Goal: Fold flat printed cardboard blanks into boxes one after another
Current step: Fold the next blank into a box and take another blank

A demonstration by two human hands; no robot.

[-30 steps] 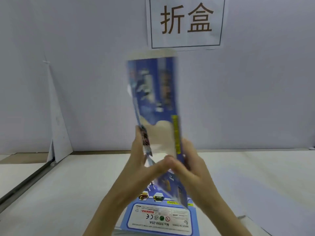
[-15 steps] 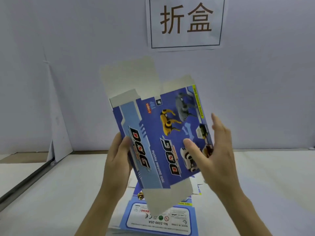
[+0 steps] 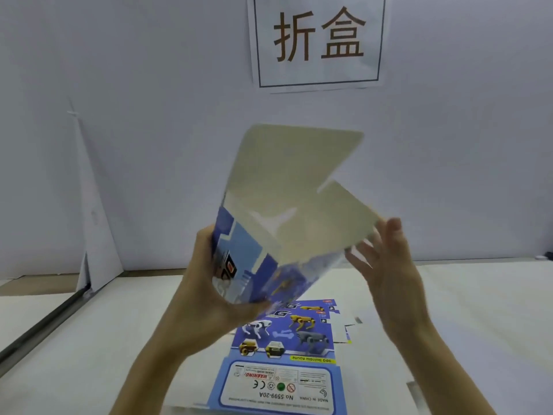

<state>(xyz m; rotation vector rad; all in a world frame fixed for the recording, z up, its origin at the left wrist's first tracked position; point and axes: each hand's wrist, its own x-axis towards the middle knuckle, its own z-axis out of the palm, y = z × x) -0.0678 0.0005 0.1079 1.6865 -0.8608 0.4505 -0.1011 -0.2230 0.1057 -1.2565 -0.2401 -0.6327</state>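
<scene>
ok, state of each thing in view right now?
box: held up, opened out, end flaps still unfolded.
left hand: grips the box's lower end.
right hand: fingers straight, at the side flap.
blanks: flat on the table, print up.

Only two hands and two forearms of the person show. Left hand: bare, nothing worn on the part in view; only its thumb and outer side show, the other fingers are hidden. Left forearm: bare skin all the way to the bottom frame edge, slim. Right hand: bare, with long slim fingers; the tips are blurred, so the nails cannot be made out. Right forearm: bare down to the bottom edge too, slim, with a narrow wrist.
</scene>
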